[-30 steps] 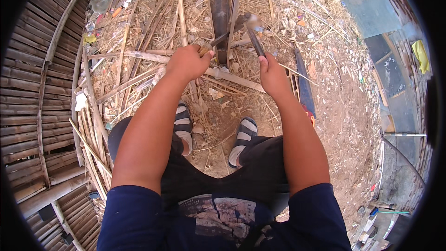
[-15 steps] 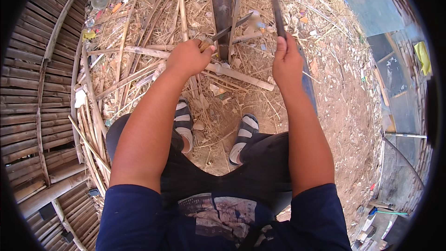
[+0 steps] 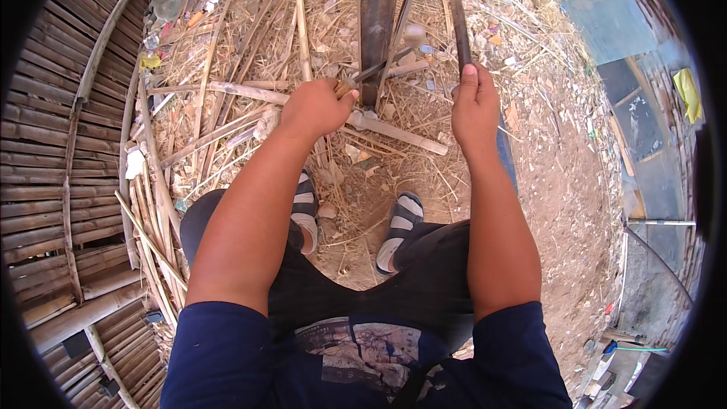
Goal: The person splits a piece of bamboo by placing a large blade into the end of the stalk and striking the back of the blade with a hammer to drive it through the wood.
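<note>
Dirt ground [image 3: 564,204]: strewn with straw [image 3: 265,38] farther out, barer on the right; much as half a second ago, only shifted slightly in view.
Slatted wall [image 3: 45,140]: curving down the left edge, unchanged.
Split bamboo [image 3: 375,23]: straight ahead, with a dark hollow facing the camera; tipped further right at the upper end than half a second ago. Standing or lying, hard to judge from this angle.
Lying pole [image 3: 397,132]: stretched across the ground around the bamboo's lower end.
Thin strip [image 3: 404,19]: slanting along the bamboo's right side.
Hammer [image 3: 459,26]: lifted well apart from the wooden-handled blade [image 3: 369,73]; right beside it one second ago.
Wooden-handled blade: crossing the hollow near its lower end, passing behind the thin strip.
Right hand [image 3: 476,110]: holding the hammer's handle with fingers wrapped snugly; further right than one second ago.
Left hand [image 3: 312,110]: holding the blade's handle with fingers curled narrow; nearly unmoved.
</note>
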Tool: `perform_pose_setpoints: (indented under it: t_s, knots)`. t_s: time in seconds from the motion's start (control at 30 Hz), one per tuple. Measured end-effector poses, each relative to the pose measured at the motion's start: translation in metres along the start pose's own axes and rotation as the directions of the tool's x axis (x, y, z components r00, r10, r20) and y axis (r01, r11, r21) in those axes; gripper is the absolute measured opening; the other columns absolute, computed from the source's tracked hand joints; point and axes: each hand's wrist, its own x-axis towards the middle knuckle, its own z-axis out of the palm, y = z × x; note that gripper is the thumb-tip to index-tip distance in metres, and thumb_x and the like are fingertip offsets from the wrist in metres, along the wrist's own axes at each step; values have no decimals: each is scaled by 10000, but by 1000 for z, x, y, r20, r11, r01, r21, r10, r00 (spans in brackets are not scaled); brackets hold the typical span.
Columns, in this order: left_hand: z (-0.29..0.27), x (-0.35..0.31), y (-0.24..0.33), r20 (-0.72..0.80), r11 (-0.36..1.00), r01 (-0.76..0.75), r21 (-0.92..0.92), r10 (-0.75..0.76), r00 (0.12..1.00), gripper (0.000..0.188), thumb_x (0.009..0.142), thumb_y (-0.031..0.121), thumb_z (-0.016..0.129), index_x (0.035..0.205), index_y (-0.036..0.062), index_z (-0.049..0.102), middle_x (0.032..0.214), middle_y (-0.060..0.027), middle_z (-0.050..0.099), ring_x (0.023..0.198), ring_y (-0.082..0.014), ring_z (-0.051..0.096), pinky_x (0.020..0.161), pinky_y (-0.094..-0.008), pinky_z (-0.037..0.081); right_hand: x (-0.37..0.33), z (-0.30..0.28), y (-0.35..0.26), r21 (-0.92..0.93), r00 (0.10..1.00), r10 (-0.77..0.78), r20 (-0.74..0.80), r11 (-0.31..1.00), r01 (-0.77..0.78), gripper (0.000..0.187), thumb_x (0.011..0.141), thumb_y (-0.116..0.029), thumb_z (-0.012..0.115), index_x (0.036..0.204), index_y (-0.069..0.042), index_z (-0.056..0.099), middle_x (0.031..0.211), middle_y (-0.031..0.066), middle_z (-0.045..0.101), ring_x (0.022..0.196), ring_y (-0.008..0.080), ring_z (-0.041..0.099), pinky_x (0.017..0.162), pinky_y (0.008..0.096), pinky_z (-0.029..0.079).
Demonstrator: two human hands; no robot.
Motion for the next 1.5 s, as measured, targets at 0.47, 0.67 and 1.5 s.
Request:
perform_pose_setpoints:
  t_s: [0.47, 0.67, 1.5]
  knots:
    - [2, 8, -7, -10, 998, 43, 38, -42, 999, 591, 926, 529, 601, 1115, -19, 717, 1027, -264, 723, 1020, -423, 691, 915, -489, 532, -15, 19, 23, -227, 966, 53, 255, 974, 7, 380, 1062, -321, 486, 1288, -31, 582, 877, 256, 689, 823, 465, 669, 730, 520, 504]
    - [3, 8, -7, 3, 999, 52, 17, -52, 999, 594, 927, 528, 598, 1094, -29, 716, 1018, -268, 722, 1014, -427, 692, 914, -488, 533, -6, -5, -23, 85, 998, -30, -47, 996, 34, 390, 1081, -363, 453, 1263, -43, 579, 897, 240, 694, 817, 409, 689, 685, 455, 512]
    - [21, 19, -9, 6, 999, 28, 28, -28, 1000, 611, 947, 520, 576, 1129, -51, 694, 1019, -281, 716, 1023, -424, 691, 923, -494, 529, -32, 37, 45, -399, 926, 170, 338, 917, -22, 367, 1063, -349, 476, 1266, -55, 560, 877, 281, 693, 874, 514, 669, 758, 605, 493]
